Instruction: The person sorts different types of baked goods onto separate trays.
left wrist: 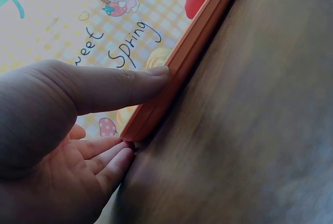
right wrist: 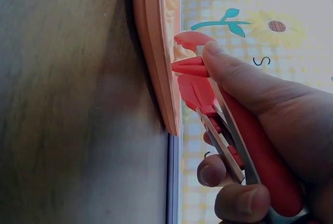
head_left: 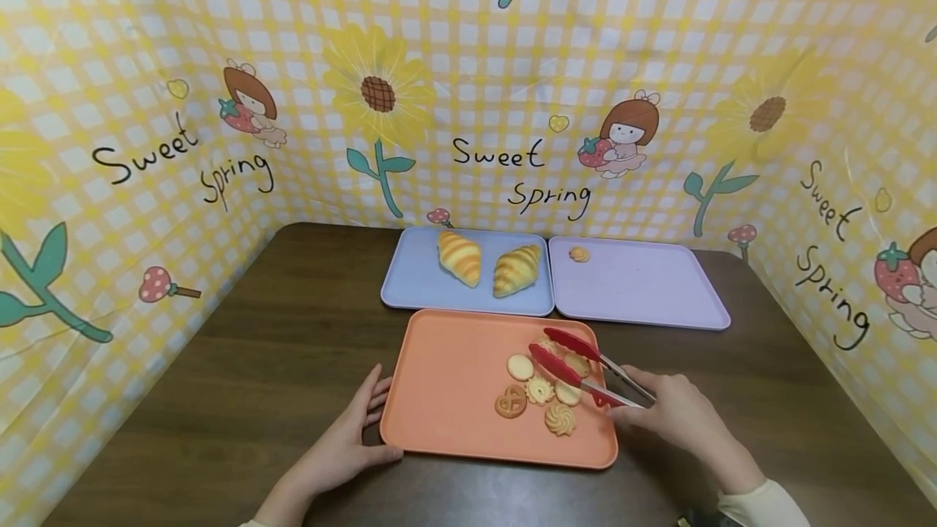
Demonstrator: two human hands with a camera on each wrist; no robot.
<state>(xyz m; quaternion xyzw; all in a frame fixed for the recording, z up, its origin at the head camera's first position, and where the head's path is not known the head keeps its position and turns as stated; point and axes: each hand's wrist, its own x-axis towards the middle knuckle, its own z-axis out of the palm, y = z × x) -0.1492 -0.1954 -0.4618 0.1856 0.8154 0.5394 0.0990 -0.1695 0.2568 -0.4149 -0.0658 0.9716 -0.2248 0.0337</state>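
My left hand (head_left: 350, 433) rests at the near left corner of the orange tray (head_left: 446, 397). Its extended thumb (left wrist: 140, 83) lies on the tray's front wall, and the straight fingers touch the left side. With my right hand (head_left: 677, 413) I grip red-tipped metal tongs (head_left: 607, 389) over the tray's right part. The tong heads (right wrist: 197, 91) stand apart above a cluster of cookies, partly covering some. Beside them lie a plain round cookie (head_left: 520, 368), a pretzel-shaped cookie (head_left: 510, 402), a flower-shaped cookie (head_left: 539, 390) and a swirled cookie (head_left: 560, 420).
Behind the orange tray stands a blue tray (head_left: 410, 279) bearing two croissants, one (head_left: 459, 259) left of the other (head_left: 516, 270). A lilac tray (head_left: 644, 283) adjoins it on the right, with one small cookie (head_left: 579, 254) near its far left corner. Patterned cloth surrounds the dark wooden table (head_left: 241, 364).
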